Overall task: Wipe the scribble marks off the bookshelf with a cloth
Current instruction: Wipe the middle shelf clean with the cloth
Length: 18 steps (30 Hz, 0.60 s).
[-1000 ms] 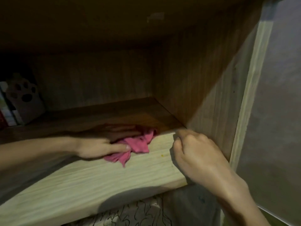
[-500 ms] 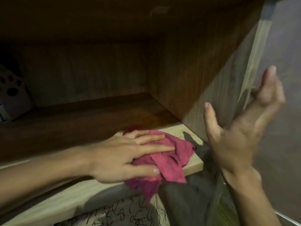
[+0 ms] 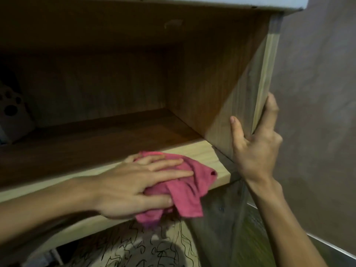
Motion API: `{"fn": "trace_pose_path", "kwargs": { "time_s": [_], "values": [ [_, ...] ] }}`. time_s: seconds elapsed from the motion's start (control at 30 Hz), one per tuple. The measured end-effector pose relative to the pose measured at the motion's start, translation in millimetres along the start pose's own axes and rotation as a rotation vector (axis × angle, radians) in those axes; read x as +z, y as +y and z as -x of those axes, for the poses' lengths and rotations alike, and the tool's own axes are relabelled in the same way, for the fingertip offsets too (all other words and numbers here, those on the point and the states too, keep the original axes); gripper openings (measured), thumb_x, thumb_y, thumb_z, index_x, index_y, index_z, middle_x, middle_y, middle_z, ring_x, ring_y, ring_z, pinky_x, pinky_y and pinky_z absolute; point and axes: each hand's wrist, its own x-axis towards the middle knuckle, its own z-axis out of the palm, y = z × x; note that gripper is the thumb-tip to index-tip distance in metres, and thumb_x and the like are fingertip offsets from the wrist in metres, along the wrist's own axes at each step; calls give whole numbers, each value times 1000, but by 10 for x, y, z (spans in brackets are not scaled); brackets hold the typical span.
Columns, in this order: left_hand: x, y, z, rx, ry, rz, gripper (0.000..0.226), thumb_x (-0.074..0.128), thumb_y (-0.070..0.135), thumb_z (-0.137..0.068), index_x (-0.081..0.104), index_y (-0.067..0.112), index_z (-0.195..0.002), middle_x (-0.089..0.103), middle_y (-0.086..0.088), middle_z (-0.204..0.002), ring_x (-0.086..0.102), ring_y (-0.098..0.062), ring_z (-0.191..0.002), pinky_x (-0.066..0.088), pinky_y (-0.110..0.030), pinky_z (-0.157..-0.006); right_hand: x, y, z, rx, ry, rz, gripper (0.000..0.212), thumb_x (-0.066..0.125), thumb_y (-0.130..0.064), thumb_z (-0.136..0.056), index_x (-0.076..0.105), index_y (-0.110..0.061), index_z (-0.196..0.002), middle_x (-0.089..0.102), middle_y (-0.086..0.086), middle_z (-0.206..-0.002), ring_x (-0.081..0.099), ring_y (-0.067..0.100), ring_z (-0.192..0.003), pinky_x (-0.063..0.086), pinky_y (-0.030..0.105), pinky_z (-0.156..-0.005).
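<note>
Dim overall; bookshelf [image 3: 96, 83] interior deep in shadow, front edge lit from viewer's side. Motion blur at bottom w/ scribble marks [image 3: 154, 247]; wide-angle bending at edges.

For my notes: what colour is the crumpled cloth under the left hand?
Pink crumpled cloth, head view.

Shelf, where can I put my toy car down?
The bare dark shelf behind the pink cloth is free, from the paw-print thing on the left to the side panel. Front right corner is crowded: left hand presses the cloth, right hand holds the panel.
</note>
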Motion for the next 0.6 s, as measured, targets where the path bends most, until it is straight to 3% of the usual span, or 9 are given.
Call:
{"fn": "trace_pose_path", "kwargs": {
  "time_s": [0.03,0.1,0.17,0.2,0.27,0.37,0.47,0.53,0.6],
  "values": [
    [-34,-147,3,-67,-69,73,54,4,85,-67,-15,81,-118,-17,54,-134,-5,14,-137,-1,-33,-115,22,18,13,3,7,-20,63,66,-12,-88,34,6,-139,62,16,-112,52,2,-84,40,11,-81],
    [-120,-373,-146,-212,-109,397,50,16,85,-78,16,75,-126,28,38,-141,40,4,-126,33,-28,-109,53,61,28,12,34,-46,61,65,-14,-89,33,3,-139,54,2,-112,43,-6,-93,36,8,-84],
    [-111,-452,-400,-197,-3,459,43,28,73,-86,42,51,-119,54,21,-117,57,1,-105,41,-9,-89,56,76,34,9,54,-59,59,63,-16,-91,28,-9,-138,47,-4,-113,40,-9,-95,39,10,-82],
    [-85,-448,-499,-119,53,328,35,29,60,-94,45,42,-120,54,19,-111,56,-2,-103,37,-7,-87,61,77,27,11,53,-64,58,62,-18,-92,25,-15,-136,46,-6,-114,40,-9,-96,41,10,-82],
    [-12,-357,-616,6,50,230,41,23,43,-102,42,31,-137,52,9,-123,49,-8,-109,33,-17,-94,67,67,33,19,46,-69,58,62,-18,-92,24,-19,-135,46,-6,-115,41,-11,-97,42,9,-82],
    [-78,-26,-702,-118,63,140,45,18,58,-99,12,56,-143,16,15,-157,25,-17,-139,24,-41,-111,60,61,32,31,51,-100,60,64,-14,-90,33,-3,-141,48,-5,-113,45,-8,-93,38,7,-81],
    [-19,189,-334,20,32,46,41,11,72,-82,-6,80,-118,-12,44,-142,-5,3,-141,-3,-40,-116,23,98,79,30,55,-95,57,65,-9,-89,38,6,-137,51,-4,-109,51,0,-92,38,7,-77],
    [-23,18,-237,47,15,87,39,14,74,-80,-8,86,-110,-18,55,-128,-1,12,-136,-1,-32,-115,33,105,79,-14,65,-103,55,64,-8,-90,37,1,-138,52,-3,-109,48,-7,-87,40,2,-76],
    [-76,-282,-323,-54,-79,389,39,23,65,-87,5,83,-117,1,49,-138,27,15,-127,22,-30,-115,56,134,76,-48,53,-126,52,62,-8,-91,35,-8,-136,52,-2,-110,47,-10,-85,39,-6,-72]
  ]
}}
